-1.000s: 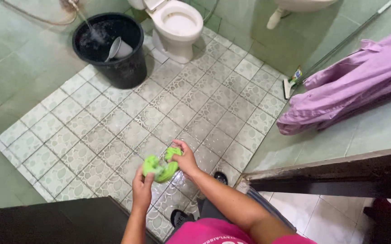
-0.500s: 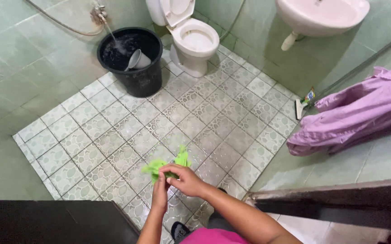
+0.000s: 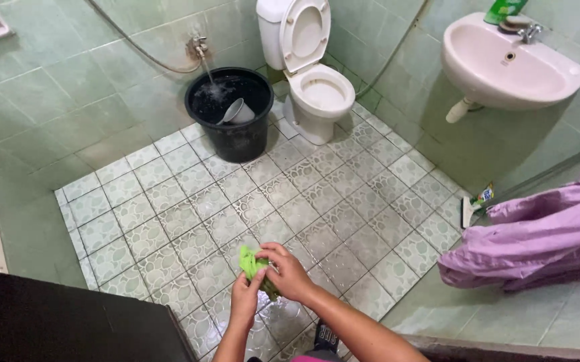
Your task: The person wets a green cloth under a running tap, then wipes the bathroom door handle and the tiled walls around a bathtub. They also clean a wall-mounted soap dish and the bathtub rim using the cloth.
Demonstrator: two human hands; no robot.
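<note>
**Q:** Hands first: what is each one doing?

**A:** Both meet low in the view, over the patterned floor tiles. The right hand is clenched over a green cloth, covering most of it; the left hand grips the same cloth from below. Only a bright fold shows at the upper left, between thumb and fingers.

**Q:** Why is the cloth held bunched, in mid-air?

**A:** Judged from the two-handed grip, bunching keeps it compact and clear of the wet tiles.

**Q:** What surrounds the hands?

**A:** A black bucket stands well apart under a running tap, placed to catch the stream; a grey scoop sits inside it. A white toilet stands just beside the bucket, lid up. A sink hangs on the right wall, and a purple garment is draped at the right.
</note>
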